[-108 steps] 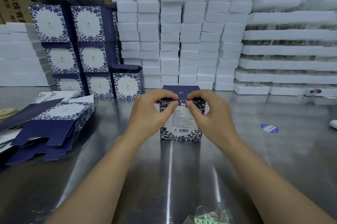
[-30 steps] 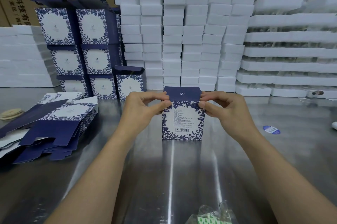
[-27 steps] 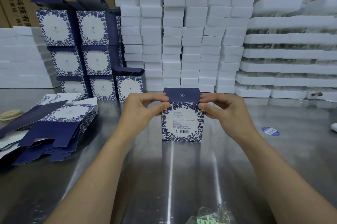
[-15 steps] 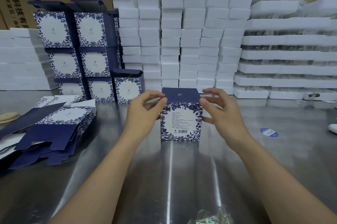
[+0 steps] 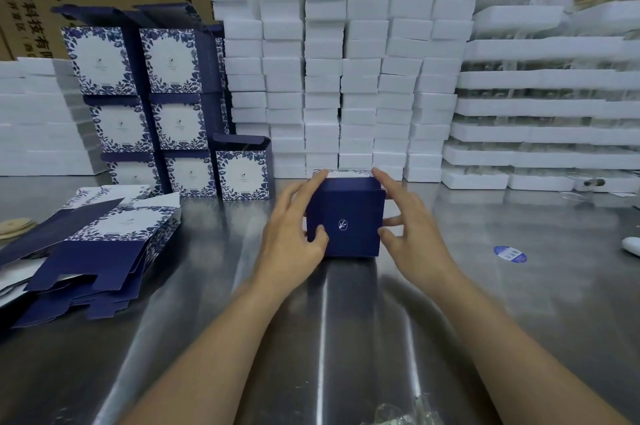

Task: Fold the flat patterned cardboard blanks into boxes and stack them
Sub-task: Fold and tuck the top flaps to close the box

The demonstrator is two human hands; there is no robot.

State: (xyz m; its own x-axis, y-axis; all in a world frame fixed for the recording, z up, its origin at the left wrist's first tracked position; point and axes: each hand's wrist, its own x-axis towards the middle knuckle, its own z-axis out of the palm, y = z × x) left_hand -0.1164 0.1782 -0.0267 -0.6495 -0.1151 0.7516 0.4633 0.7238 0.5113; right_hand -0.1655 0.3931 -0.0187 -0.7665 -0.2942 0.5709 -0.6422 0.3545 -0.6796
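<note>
A folded box (image 5: 346, 218) sits on the steel table in front of me, tipped so its dark blue face with a small white logo points at me. My left hand (image 5: 294, 234) grips its left side, thumb on the blue face. My right hand (image 5: 405, 227) holds its right side, fingers spread along the edge. A pile of flat blue-and-white patterned blanks (image 5: 93, 248) lies at the left. Finished boxes (image 5: 166, 102) stand stacked at the back left, one single box (image 5: 242, 170) beside them.
White foam blocks (image 5: 346, 78) are stacked in a wall behind the box, with white trays (image 5: 547, 113) to the right and brown cartons behind. A blue round sticker (image 5: 509, 254) lies on the table at right. Crumpled clear plastic (image 5: 398, 416) sits at the near edge.
The box stood upright with its printed white label facing me; both hands have tipped it over, and the plain dark blue face with the logo now faces me.
</note>
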